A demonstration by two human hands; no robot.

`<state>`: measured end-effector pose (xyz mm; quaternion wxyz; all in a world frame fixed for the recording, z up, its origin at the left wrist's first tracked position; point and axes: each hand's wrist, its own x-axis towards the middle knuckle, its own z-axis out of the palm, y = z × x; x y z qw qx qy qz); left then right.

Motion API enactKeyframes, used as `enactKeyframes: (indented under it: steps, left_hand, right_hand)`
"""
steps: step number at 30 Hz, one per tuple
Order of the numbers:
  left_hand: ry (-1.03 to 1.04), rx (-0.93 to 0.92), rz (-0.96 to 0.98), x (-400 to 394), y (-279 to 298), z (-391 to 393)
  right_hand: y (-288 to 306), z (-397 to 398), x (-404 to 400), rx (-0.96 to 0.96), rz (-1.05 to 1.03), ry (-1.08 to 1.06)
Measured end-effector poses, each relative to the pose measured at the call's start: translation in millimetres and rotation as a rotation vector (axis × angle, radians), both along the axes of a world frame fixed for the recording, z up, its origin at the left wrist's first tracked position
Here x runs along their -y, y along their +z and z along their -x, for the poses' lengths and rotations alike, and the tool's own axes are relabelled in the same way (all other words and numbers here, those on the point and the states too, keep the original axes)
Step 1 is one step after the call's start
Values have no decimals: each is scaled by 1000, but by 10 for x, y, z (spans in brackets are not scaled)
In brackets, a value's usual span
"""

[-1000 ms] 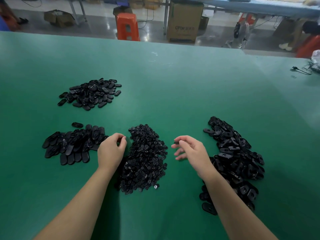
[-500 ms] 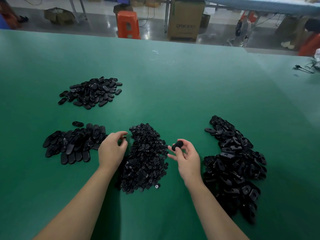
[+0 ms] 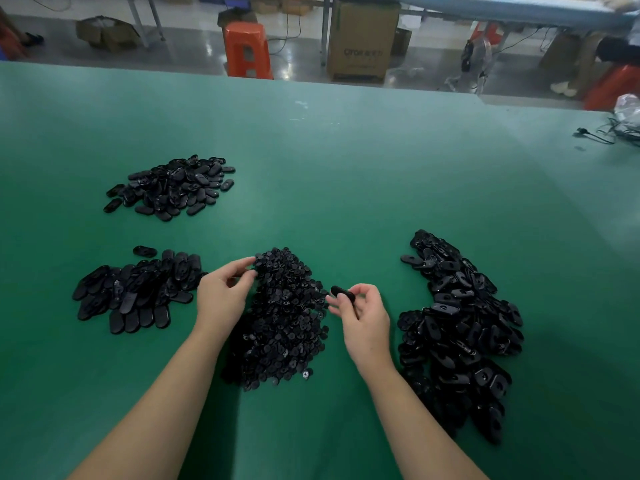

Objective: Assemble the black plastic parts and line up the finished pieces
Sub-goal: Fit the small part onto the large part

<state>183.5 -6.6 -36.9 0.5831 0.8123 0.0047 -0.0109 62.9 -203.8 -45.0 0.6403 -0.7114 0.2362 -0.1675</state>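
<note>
Right hand (image 3: 365, 318) pinches one oval black part (image 3: 343, 293) above green tabletop (image 3: 346, 174). Left hand (image 3: 221, 294), fingers curled, at middle pile (image 3: 284, 323); possibly pinching a small piece.

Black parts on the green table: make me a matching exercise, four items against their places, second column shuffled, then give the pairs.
Column one:
1. pile of small round pieces
2. pile of shells with holes
3. oval piece
4. far pile of ovals

Column two:
A. pinched in the fingers of the right hand
B. far left of the green table
C. between the two forearms, touched at its top by the left hand
D. right of the right hand

Pairs: 1-C, 2-D, 3-A, 4-B
</note>
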Motion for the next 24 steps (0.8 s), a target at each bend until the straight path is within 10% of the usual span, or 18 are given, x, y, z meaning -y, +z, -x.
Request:
enactKeyframes:
  steps: [12, 24]
  left_hand:
    - [-273, -124, 266, 593, 373, 298]
    - [-327, -169, -65, 1042, 368, 510]
  right_hand:
    - [8, -2, -6, 24, -5, -26]
    - [-51, -5, 25, -28, 83, -66]
